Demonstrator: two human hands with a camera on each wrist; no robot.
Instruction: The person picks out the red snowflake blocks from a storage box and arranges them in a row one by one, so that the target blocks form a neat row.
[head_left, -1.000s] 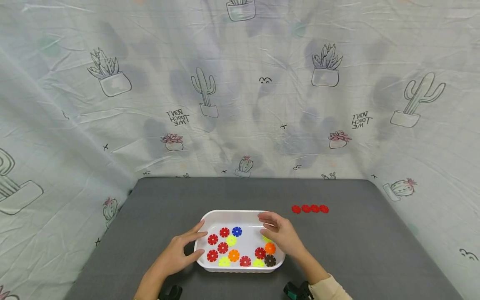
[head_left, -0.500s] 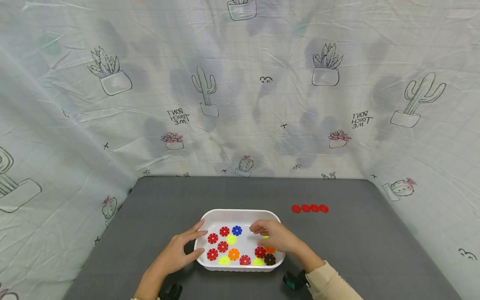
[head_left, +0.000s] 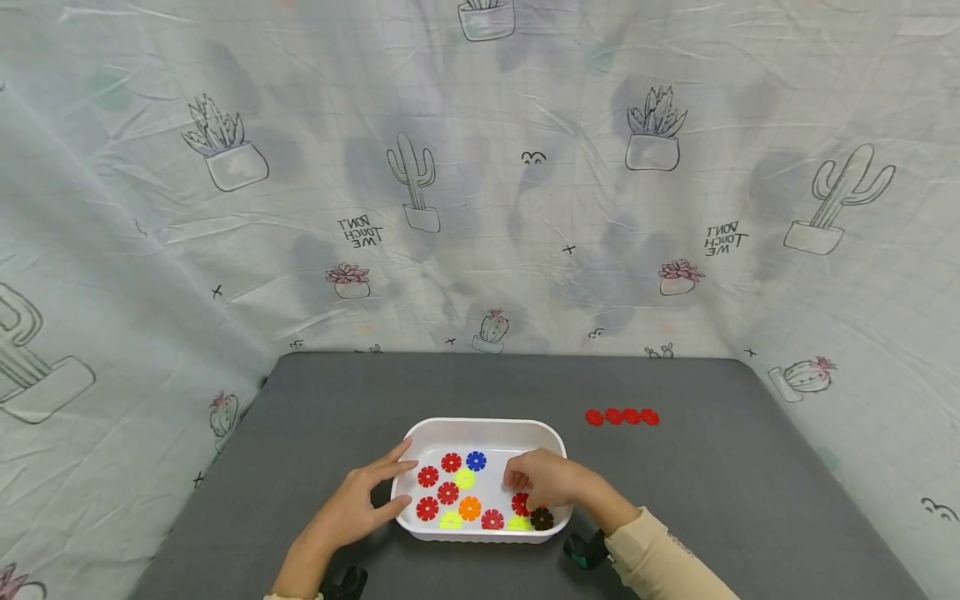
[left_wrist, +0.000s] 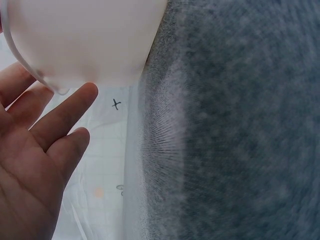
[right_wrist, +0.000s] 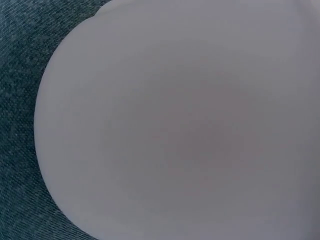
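Lower ctr of frame: white tray [head_left: 480, 537] on gray table [head_left: 375, 387], flat notched discs [head_left: 447, 493] inside, incl. blue disc [head_left: 476, 461] nr tray's middle, orange disc [head_left: 469, 508] lower, dk brown disc [head_left: 542, 518] in lower R corner. L hand [head_left: 351, 507] at tray's L end, fingers spread + fairly straight, touching rim. R hand [head_left: 553, 480] inside tray's R part, fingers bent downward, just beside red disc [head_left: 517, 502]; can't tell if pinching anything. R of ctr, past tray: row of 4 red discs [head_left: 632, 417] on table. Upper frame: cactus-print sheet [head_left: 480, 250].
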